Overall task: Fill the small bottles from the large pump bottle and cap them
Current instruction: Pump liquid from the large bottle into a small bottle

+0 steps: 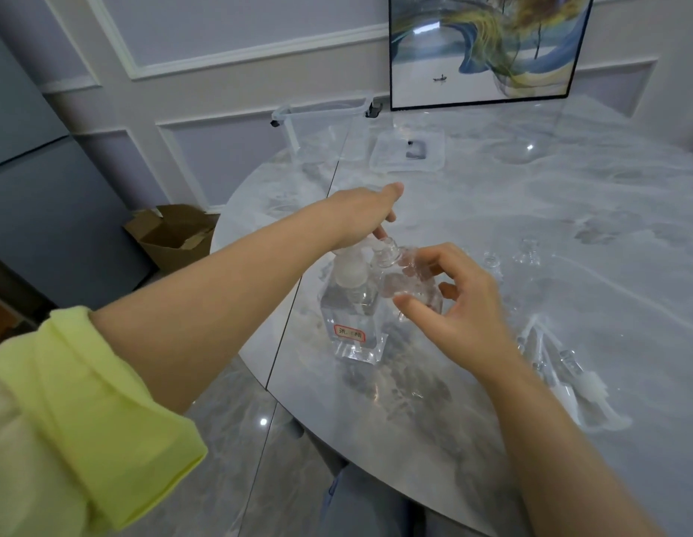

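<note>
A rolled yellow sleeve filled the lower left of the frame, nearest the camera. The left hand, at centre, lay on top of the pump head of the large pump bottle, fingers pressed down over it; whether they closed round it could not be told. The right hand, just right of centre, clamped a small bottle between thumb and fingers, tilted so its open neck met the pump spout. One large bottle stood on the marble table. It appeared about half full, hence moderately heavy and stable. The small bottle, clear, probably rigid plastic, was judged light and slippery when wet; a hold round the body below the shoulder seemed soundest. Two further small bottles stood right of centre. Pump-style caps lay at lower right, their number indistinct. One clear lidded box and its lid occupied the upper centre.
</note>
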`<state>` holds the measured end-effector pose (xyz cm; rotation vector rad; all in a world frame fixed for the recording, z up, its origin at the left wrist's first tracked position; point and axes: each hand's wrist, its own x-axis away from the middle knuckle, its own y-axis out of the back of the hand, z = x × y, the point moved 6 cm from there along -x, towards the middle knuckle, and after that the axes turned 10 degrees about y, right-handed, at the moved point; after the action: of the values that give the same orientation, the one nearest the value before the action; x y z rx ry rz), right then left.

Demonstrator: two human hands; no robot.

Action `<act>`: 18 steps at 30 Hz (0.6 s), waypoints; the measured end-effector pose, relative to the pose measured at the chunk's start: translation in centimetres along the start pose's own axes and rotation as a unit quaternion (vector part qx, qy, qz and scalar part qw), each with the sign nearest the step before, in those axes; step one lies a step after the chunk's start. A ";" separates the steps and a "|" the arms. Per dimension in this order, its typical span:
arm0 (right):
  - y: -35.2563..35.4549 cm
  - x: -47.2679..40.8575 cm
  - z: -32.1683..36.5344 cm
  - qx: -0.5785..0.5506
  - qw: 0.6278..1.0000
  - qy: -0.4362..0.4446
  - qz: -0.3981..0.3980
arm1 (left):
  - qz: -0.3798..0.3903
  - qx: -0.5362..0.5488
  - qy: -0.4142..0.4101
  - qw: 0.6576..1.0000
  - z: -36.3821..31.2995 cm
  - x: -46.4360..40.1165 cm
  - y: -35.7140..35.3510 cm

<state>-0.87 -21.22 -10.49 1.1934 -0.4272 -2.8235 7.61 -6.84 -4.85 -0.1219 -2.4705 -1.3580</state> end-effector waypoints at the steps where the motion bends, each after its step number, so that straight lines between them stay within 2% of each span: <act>1: 0.0 0.0 0.1 -0.002 1.000 0.004 -0.002 | 0.003 0.006 -0.001 1.000 0.0 0.0 0.0; 5: 0.0 -0.1 0.1 0.001 1.000 0.007 0.000 | 0.025 0.015 0.022 0.999 0.5 -0.1 -0.4; 18: -0.1 0.1 -0.6 0.001 1.000 -0.019 -0.001 | 0.021 -0.018 0.015 0.999 0.2 -0.7 -0.2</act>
<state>-0.57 -21.28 -11.00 1.1423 -0.4326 -2.8527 8.21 -6.69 -5.37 -0.1597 -2.4054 -1.3761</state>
